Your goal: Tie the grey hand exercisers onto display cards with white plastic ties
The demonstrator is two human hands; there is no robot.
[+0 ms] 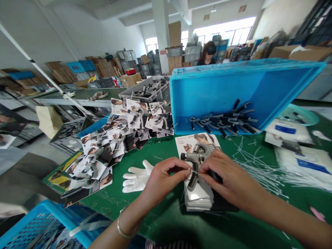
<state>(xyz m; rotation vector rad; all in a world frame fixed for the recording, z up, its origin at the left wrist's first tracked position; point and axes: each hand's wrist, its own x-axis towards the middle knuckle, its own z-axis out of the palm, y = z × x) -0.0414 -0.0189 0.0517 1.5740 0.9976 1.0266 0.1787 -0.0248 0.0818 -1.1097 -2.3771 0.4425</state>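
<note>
A grey and black hand grip trainer (pixel 196 159) lies on the top printed card of a stack of cards (pixel 199 197) on the green table. My left hand (pixel 162 180) pinches a thin white cable tie (pixel 193 171) at the trainer's handle. My right hand (pixel 228 176) pinches the tie from the other side and covers the trainer's right handle. Both hands are closed, fingertips almost touching.
A tilted blue crate (pixel 272 86) behind holds several black grip trainers (pixel 228 119). Finished carded trainers (pixel 114 138) pile at left. A white glove (pixel 136 178) lies left of my hands, loose white cable ties (pixel 256 162) at right, plastic bags (pixel 298 155) far right, a blue basket (pixel 33 224) near left.
</note>
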